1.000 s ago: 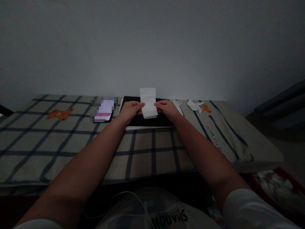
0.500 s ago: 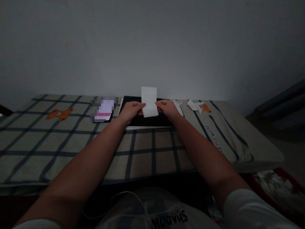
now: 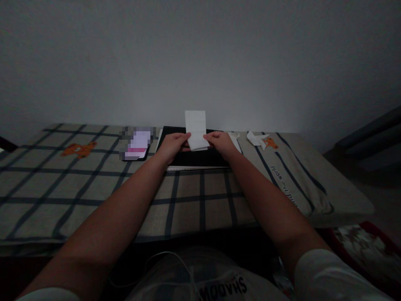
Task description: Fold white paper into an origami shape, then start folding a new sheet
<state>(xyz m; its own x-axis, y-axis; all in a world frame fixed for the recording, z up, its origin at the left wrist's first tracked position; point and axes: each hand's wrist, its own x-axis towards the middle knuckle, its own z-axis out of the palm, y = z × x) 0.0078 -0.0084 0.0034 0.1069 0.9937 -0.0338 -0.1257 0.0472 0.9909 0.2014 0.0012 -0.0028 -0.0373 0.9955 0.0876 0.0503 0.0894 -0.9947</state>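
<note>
A folded white sheet of paper [image 3: 196, 127] stands upright between my two hands, above a black notebook [image 3: 194, 159]. My left hand [image 3: 171, 146] pinches the paper's left edge and my right hand [image 3: 220, 144] pinches its right edge. The notebook lies on a checked cloth [image 3: 94, 184] with blue lines and an orange bear print. Both forearms reach forward over the cloth.
A phone [image 3: 136, 145] with a lit, blurred screen lies left of the notebook. Small folded white paper pieces [image 3: 257, 138] lie right of it near another orange bear. A plain wall rises behind. A red patterned cloth [image 3: 366, 246] shows at the lower right.
The paper has risen slightly between my hands, its top edge now higher against the wall. Hands and forearms hold nearly the same place.
</note>
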